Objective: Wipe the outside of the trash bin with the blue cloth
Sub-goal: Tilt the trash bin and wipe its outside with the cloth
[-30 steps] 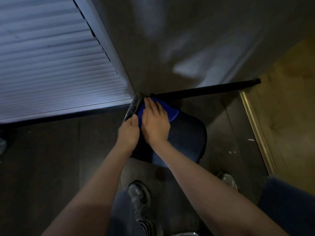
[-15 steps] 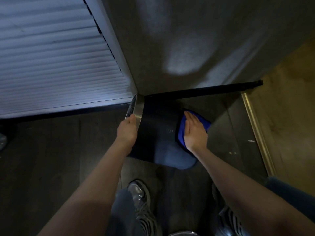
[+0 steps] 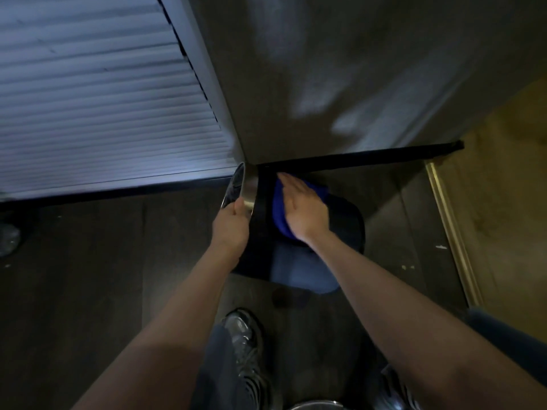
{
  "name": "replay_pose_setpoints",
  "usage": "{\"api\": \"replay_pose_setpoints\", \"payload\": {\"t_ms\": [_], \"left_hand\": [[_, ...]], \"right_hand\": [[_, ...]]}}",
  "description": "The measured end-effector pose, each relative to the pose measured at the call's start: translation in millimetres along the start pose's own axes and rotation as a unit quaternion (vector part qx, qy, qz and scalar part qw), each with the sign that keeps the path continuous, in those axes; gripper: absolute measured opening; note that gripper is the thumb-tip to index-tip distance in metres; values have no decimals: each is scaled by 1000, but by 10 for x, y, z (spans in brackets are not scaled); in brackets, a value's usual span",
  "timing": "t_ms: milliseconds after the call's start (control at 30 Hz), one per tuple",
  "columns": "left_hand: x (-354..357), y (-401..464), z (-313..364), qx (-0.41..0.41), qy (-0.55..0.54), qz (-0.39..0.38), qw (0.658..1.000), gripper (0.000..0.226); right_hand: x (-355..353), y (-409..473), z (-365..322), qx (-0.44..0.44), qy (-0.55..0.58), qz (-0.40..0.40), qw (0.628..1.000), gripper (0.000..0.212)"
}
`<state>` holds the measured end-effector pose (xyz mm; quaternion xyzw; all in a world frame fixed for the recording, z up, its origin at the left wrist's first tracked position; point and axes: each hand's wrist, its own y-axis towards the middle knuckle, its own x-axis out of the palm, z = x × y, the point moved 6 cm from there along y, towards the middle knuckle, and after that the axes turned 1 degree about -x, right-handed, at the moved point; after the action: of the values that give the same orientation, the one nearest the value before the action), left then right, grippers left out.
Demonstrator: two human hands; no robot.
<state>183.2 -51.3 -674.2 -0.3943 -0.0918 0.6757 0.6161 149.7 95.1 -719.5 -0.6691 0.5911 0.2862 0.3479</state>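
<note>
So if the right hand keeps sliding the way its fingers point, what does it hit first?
Probably the black baseboard strip at the foot of the wall. The right hand lies flat on the blue cloth, fingers aimed up and left toward it; depth is unclear.

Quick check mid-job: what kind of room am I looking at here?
Probably an indoor corner of a home, maybe by a closet: a white louvered door, a plain wall with dark baseboard, and dark plank flooring under the tipped trash bin.

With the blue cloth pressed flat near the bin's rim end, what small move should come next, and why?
Probably slide the right hand and blue cloth toward the base: the trash bin lies tipped, its rim gripped by the left hand, lower side uncovered.
</note>
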Motion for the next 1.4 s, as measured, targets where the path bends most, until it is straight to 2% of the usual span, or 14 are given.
{"api": "replay_pose_setpoints", "payload": {"t_ms": [67, 133, 200, 300, 433, 533, 667, 867, 933, 1100, 1267, 1300, 1400], "left_hand": [[11, -48, 24, 11, 28, -5, 1000, 44], [29, -88, 75, 37, 57, 2, 998, 41], [94, -117, 155, 64, 89, 6, 994, 40], [244, -169, 268, 93, 130, 4, 987, 40], [327, -197, 306, 107, 137, 5, 985, 39], [327, -204, 298, 92, 138, 9, 986, 38], [270, -201, 216, 62, 116, 15, 991, 40], [241, -226, 204, 44, 111, 3, 993, 41], [238, -207, 206, 49, 115, 5, 992, 40], [226, -206, 179, 50, 114, 13, 992, 39], [203, -211, 138, 48, 116, 18, 992, 37], [207, -217, 144, 50, 120, 17, 991, 38], [215, -204, 190, 53, 136, 15, 989, 40]], "right_hand": [[-45, -42, 541, 120, 22, -54, 991, 43], [-59, -252, 1079, 233, 23, -118, 965, 44], [-119, -506, 1345, 302, 82, -88, 946, 43], [-141, -651, 1384, 331, 136, -6, 934, 39], [-173, -525, 1055, 292, 121, 30, 948, 37], [-266, -250, 465, 190, 21, 92, 977, 42], [-175, -80, -179, 89, -36, 99, 990, 45], [-223, -365, -92, -16, -5, 89, 996, 45], [-218, -497, 133, -13, -3, 91, 996, 43], [-206, -517, 539, 66, 51, 98, 992, 40], [-149, -171, 658, 258, 53, 24, 964, 41], [-159, -116, 617, 274, 45, 11, 961, 41], [-210, -55, 359, 222, 25, 45, 974, 40]]}}
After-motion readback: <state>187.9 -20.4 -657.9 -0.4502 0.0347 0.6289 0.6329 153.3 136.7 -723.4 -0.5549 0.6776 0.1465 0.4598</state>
